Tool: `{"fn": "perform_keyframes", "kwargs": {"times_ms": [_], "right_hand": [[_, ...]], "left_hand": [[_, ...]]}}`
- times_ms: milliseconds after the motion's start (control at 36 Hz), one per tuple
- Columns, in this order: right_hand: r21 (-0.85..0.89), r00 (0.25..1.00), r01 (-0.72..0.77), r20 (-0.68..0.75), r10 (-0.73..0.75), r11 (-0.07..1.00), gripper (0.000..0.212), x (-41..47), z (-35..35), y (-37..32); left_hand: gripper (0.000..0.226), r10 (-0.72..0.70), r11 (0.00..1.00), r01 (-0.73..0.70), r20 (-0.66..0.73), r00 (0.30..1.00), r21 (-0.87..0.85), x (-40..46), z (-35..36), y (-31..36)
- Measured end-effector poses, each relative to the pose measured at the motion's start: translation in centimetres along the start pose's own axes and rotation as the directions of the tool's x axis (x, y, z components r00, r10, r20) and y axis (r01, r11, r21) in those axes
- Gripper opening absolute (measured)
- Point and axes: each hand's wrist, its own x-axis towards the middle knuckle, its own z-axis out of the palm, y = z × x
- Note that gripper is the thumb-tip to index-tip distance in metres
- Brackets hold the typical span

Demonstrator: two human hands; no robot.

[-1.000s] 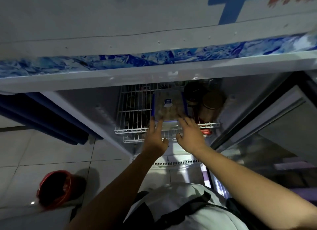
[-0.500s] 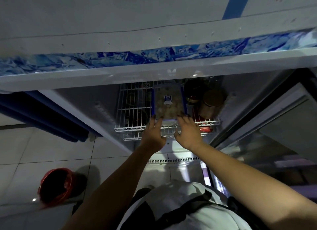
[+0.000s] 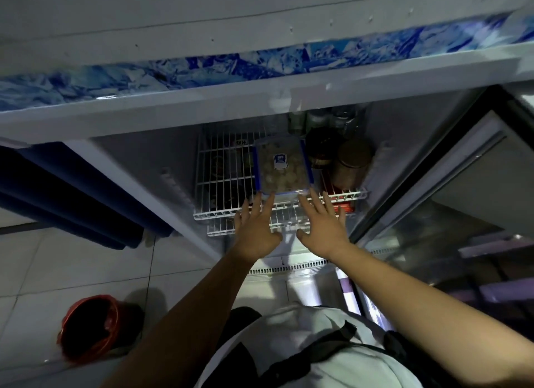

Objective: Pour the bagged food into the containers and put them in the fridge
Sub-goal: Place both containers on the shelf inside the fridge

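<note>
- Person at open fridge (image 3: 410, 168), both arms stretched fwd; head cam looks down past a light shirt at the hands.
- Clear container (image 3: 282, 165) w/ blue rim and pale round food inside sits on the wire shelf (image 3: 222, 182), at the shelf's front edge, right of centre; lid label faces up.
- Left hand (image 3: 257, 228): grip released, fingers straight, tips at or against the container's near wall. Contact is likely, but can't tell for sure.
- Right hand (image 3: 323, 225): same, grip released, fingers spread, tips by the container's near right corner; nothing held.
- Two brown jars (image 3: 351, 162) stand just beside the container toward the shelf's right edge; bottles at the back corner, dim.
- Red bucket (image 3: 89, 327) on the tiled floor, well apart, lower left.
- Step in hand, by judgement: stowing phase — container already on the shelf, flat-fingered push seating it deeper.
- Next move prob. calls for an even shove from both hands so the container slides straight back w/o twisting into the jars, then pulling the arms out and shutting the door (image 3: 476, 185), which stands open at right.
</note>
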Motion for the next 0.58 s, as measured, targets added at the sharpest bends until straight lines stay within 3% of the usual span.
{"fn": "perform_keyframes", "kwargs": {"times_ms": [222, 361, 583], "right_hand": [[0.062, 0.992, -0.101, -0.076, 0.106, 0.993, 0.088, -5.5, 1.5, -2.3], [0.135, 0.987, -0.134, -0.073, 0.145, 0.982, 0.08, -9.8, 2.1, -7.0], [0.292, 0.967, -0.114, -0.188, 0.174, 0.95, 0.071, -17.8, 2.7, -14.6]], "left_hand": [[0.094, 0.097, 0.995, -0.097, -0.022, 0.995, -0.026, -3.5, -0.8, -2.4], [0.092, 0.106, 0.987, -0.105, 0.0, 0.994, -0.123, -8.5, -2.2, -5.2], [0.087, 0.164, 0.958, -0.173, -0.058, 0.985, -0.23, -17.1, -3.5, -10.3]]}}
